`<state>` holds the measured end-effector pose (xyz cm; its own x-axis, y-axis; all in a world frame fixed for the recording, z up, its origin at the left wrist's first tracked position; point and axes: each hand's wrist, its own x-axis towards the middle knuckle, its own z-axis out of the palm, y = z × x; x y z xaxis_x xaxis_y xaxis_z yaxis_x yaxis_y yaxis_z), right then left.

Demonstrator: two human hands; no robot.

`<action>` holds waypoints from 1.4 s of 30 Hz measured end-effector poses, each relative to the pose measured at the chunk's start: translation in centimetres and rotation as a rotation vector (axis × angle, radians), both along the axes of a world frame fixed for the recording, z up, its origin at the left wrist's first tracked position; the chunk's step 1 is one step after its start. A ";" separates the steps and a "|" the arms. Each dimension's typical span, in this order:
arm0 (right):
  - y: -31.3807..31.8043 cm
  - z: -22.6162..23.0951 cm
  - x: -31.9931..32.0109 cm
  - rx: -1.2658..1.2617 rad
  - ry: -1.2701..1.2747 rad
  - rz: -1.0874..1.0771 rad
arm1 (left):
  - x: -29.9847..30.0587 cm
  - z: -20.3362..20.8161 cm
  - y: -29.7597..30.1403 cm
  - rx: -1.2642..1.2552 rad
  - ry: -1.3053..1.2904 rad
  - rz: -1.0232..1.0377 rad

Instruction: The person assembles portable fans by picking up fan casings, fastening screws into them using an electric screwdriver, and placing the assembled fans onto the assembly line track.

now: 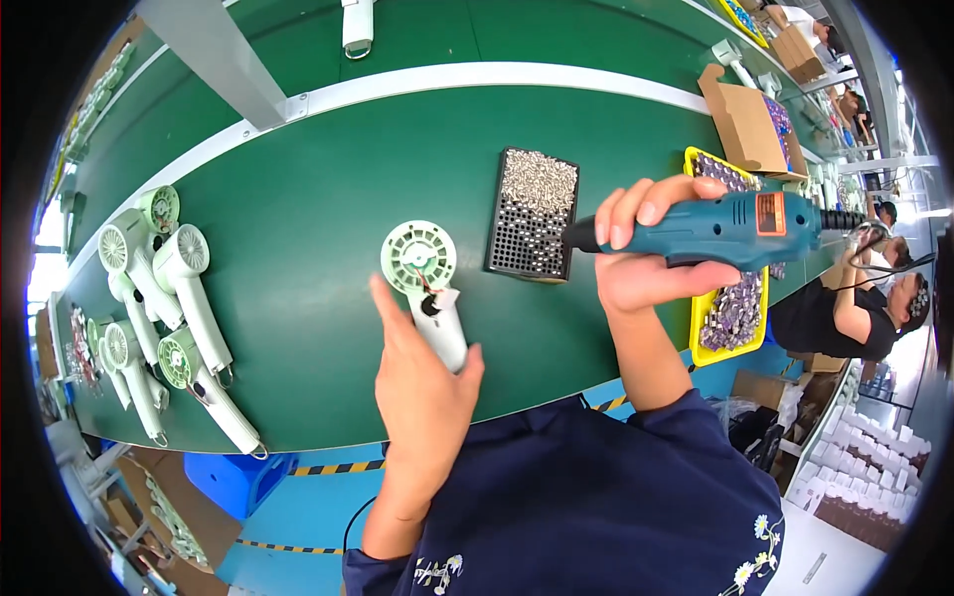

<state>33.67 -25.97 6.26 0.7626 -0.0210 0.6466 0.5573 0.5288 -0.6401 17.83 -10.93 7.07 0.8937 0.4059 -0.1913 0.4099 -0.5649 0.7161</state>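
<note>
Screwdriver (730, 228), slotted teal plastic, fills the curled right hand (631, 283); left hand (422, 392) spreads around round-headed fan (419, 260)

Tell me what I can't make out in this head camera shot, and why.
All in the head view:
Lower end of the pale handle: hidden behind the left hand.
Middle of the yellow tray: hidden behind the teal power driver.
Top of the white device: cut off by the upper edge.
Single metal pieces in the black tray: too small to tell apart.
</note>
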 end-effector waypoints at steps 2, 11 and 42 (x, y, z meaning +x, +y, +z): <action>0.1 -0.5 0.1 0.015 0.040 -0.002 | 0.1 0.2 0.7 -0.150 -0.032 0.057; 0.0 -1.2 -0.1 -0.071 0.095 0.007 | 1.2 -2.4 0.8 -1.271 -0.265 0.324; -0.4 -1.0 -0.2 -0.118 0.039 0.060 | 1.6 -3.1 2.1 -1.402 -0.147 0.149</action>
<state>33.51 -26.33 5.29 0.7850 0.1003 0.6114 0.4999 0.4803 -0.7207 19.43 -8.82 3.98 0.9068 0.0505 -0.4185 0.2756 0.6801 0.6793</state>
